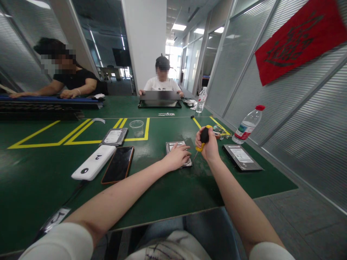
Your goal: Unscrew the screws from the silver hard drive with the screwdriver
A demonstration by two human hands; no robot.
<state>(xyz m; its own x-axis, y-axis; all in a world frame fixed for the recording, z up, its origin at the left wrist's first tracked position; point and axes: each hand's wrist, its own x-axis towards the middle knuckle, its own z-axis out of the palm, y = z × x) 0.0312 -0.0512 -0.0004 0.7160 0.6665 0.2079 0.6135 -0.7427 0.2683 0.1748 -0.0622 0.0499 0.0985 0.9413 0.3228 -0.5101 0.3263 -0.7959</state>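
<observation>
On the green table lies a hard drive (171, 146), partly covered by my left hand (177, 156). That hand rests over it with the fingers stretched out. My right hand (208, 144) is wrapped round a yellow and black screwdriver (204, 134), held tilted. Its thin shaft points down to the drive's right near corner; whether the tip touches a screw is too small to tell. Another hard drive (242, 157) lies to the right of my right hand. A third hard drive (114, 136) sits to the left, beyond a phone (118, 165).
A white power bank (93, 163) with a cable lies left of the phone. A clear plastic cup (136, 128) stands by yellow tape (108, 142). Water bottles (248, 126) stand on the right. Two people sit across the table (151, 202), one holding a dark panel (161, 96).
</observation>
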